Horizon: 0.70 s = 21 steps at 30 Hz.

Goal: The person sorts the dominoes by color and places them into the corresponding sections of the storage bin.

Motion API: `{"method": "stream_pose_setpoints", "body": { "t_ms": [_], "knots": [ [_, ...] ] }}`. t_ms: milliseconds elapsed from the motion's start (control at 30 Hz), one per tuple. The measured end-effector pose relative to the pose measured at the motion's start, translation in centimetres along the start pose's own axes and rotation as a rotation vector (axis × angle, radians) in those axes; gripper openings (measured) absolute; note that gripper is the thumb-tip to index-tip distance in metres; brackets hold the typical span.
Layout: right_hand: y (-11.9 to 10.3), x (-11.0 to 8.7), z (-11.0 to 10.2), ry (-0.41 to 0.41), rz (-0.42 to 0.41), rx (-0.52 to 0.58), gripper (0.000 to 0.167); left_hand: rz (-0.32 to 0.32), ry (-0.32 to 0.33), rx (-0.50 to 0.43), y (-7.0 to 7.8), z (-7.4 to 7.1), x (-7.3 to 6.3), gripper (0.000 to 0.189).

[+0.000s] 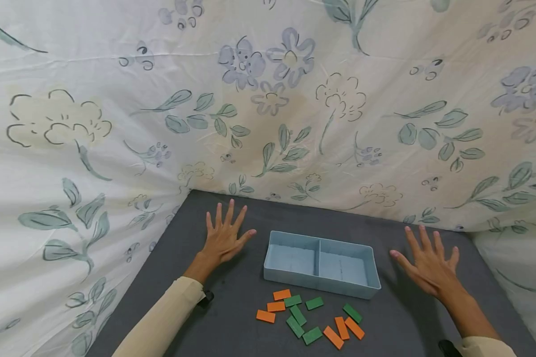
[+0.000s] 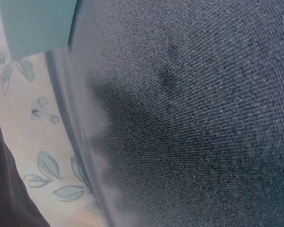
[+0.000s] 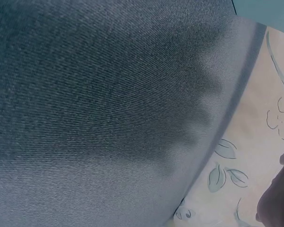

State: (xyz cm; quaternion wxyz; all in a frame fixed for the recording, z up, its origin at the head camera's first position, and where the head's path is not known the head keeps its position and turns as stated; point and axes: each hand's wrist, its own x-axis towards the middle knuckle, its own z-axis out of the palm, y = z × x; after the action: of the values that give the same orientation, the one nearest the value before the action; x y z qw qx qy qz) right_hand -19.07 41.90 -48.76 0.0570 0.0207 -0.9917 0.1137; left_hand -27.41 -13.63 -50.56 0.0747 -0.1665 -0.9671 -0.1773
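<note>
My left hand (image 1: 225, 236) is spread with straight fingers over the dark table, left of a light blue two-compartment tray (image 1: 321, 286). To the right of that tray my right hand (image 1: 431, 263) is likewise spread, its fingers straight and holding nothing. In front of the tray lie several orange blocks (image 1: 265, 316) and several green blocks (image 1: 314, 303), flat and loosely scattered. Both tray compartments show bare floors. A corner of the tray (image 2: 38, 26) enters the left wrist view at top left, and another corner (image 3: 267, 13) the right wrist view at top right.
The dark grey cloth-covered table (image 1: 232, 317) ends at a floral curtain (image 1: 268, 114) behind it. The curtain also hangs along the left and right sides. A dark wrist strap (image 1: 207, 298) sits at the left cuff.
</note>
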Motion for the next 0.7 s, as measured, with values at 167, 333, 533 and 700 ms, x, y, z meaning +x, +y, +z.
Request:
{"method": "stream_pose_setpoints", "body": {
  "t_ms": [167,333,533,700],
  "knots": [
    [-0.1,-0.4,0.0,-0.009,0.005,0.011,0.095,0.011,0.016,-0.005,-0.1,0.2,0.0,0.085],
    [-0.5,-0.7,-0.1,0.008,0.011,0.032,0.096,0.033,0.051,-0.034,0.6,-0.3,0.0,0.083],
    [-1.4,-1.6,0.0,0.015,0.013,0.099,0.096,0.058,0.027,-0.307,2.5,-0.9,-0.7,0.073],
    [-2.6,-2.8,0.2,0.016,0.020,0.205,0.096,0.075,-0.026,-0.526,4.3,-0.5,-1.5,0.067]
  ]
}}
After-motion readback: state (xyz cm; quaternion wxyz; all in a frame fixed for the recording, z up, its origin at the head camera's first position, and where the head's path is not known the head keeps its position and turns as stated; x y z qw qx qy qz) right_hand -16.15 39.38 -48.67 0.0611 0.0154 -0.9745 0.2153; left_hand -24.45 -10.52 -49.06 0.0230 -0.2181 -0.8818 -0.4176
